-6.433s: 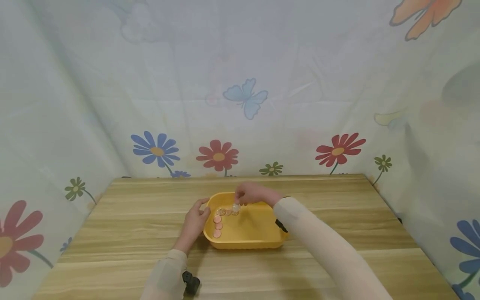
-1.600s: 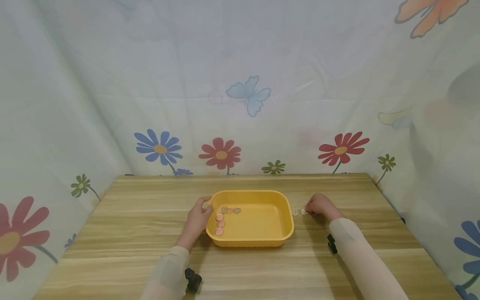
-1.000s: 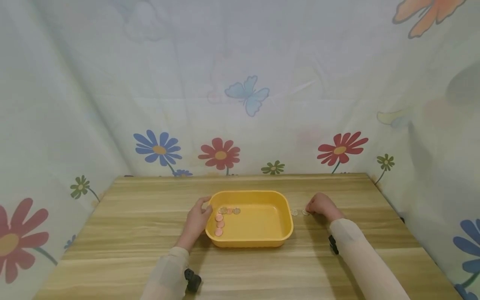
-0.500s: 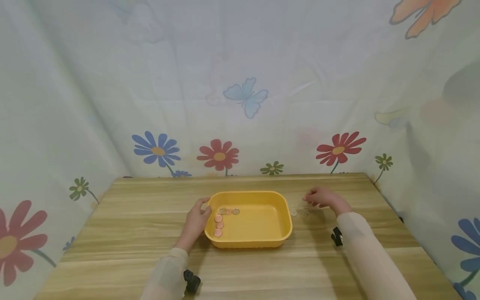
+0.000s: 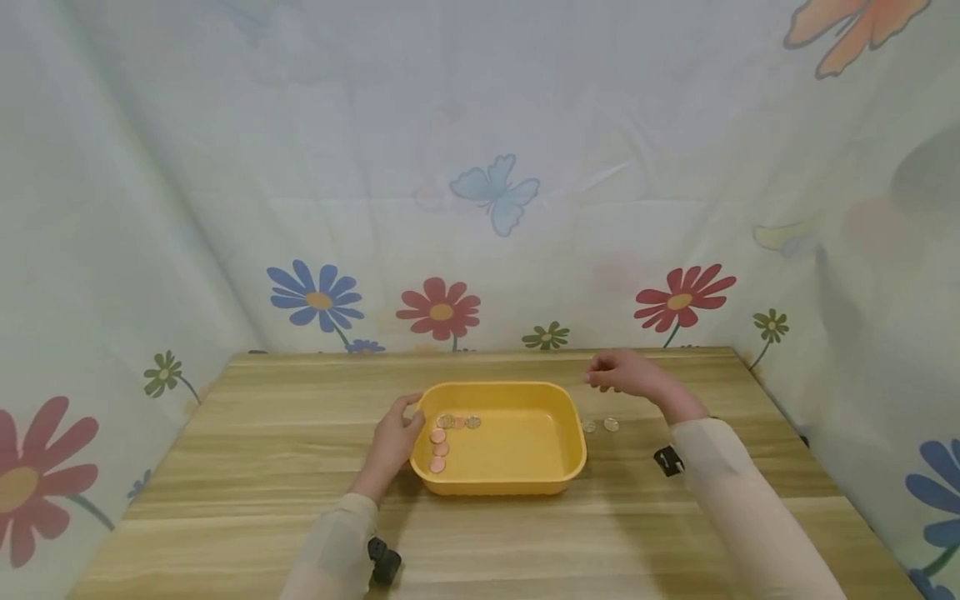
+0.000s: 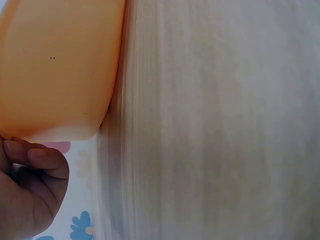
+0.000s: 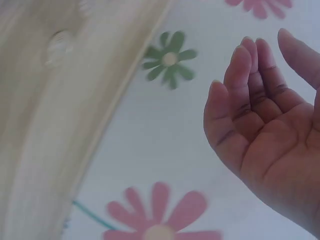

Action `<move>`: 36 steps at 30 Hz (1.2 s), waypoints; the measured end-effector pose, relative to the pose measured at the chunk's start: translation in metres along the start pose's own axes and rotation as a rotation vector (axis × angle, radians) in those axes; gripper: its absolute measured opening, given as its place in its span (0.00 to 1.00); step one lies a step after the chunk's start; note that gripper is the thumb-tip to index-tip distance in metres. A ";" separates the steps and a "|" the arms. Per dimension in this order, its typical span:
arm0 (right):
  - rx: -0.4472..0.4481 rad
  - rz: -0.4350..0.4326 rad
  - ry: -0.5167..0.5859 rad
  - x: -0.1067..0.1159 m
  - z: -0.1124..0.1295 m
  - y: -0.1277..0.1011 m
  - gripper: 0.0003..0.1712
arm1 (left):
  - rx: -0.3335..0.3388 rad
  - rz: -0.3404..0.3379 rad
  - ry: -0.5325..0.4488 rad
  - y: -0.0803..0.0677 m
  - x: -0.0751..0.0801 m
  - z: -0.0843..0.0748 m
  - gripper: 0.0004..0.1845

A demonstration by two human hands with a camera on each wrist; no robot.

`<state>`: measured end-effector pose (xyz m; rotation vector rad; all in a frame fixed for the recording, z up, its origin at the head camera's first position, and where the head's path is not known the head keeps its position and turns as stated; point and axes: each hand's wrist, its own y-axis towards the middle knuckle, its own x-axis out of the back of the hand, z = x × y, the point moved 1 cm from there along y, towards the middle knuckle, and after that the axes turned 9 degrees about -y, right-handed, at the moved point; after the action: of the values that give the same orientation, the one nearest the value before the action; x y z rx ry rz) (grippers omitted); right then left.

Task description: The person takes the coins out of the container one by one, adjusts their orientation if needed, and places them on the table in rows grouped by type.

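Note:
My left hand (image 5: 393, 433) grips the left rim of a yellow plastic tub (image 5: 540, 478) with its thumb and fingers. In the left wrist view, bent fingers (image 6: 37, 157) meet the tub's end wall (image 6: 55, 90). Inside, at the left, a column of copper-coloured coins (image 5: 438, 450) runs along the wall, and a short row of gold-toned and copper coins (image 5: 459, 422) lies across the back. Two shiny coins, one close to the tub (image 5: 588, 426) and one farther right (image 5: 611, 425), lie on the table. My right hand (image 5: 626, 374) hovers behind them; the right wrist view shows its palm (image 7: 280, 130) bare and fingers spread apart from the thumb.
The wood-grain table (image 5: 480, 542) ends at the back against a flower-printed curtain (image 5: 360, 208). Black wrist cameras sit at the left wrist (image 5: 385, 562) and the right wrist (image 5: 668, 461).
Earlier my right hand held a coin over the row in the tub. It then set a coin on the table at the right, let go and rose back and leftward. My left hand stays at the rim.

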<state>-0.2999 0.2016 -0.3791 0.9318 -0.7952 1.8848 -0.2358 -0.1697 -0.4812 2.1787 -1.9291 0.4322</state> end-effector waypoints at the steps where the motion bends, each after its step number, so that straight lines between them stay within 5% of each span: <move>1: 0.017 0.010 -0.006 0.001 0.005 0.002 0.15 | -0.001 0.001 -0.004 0.000 0.000 0.000 0.25; 20: 0.248 0.225 -0.154 -0.031 0.088 0.045 0.12 | 0.005 0.006 -0.003 -0.001 0.001 -0.004 0.24; 36: 0.304 0.252 -0.148 -0.080 0.122 0.076 0.16 | -0.003 0.014 -0.026 -0.001 0.002 -0.003 0.24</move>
<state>-0.3049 0.0378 -0.3960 1.2161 -0.7537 2.2190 -0.2347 -0.1705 -0.4781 2.1802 -1.9582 0.4049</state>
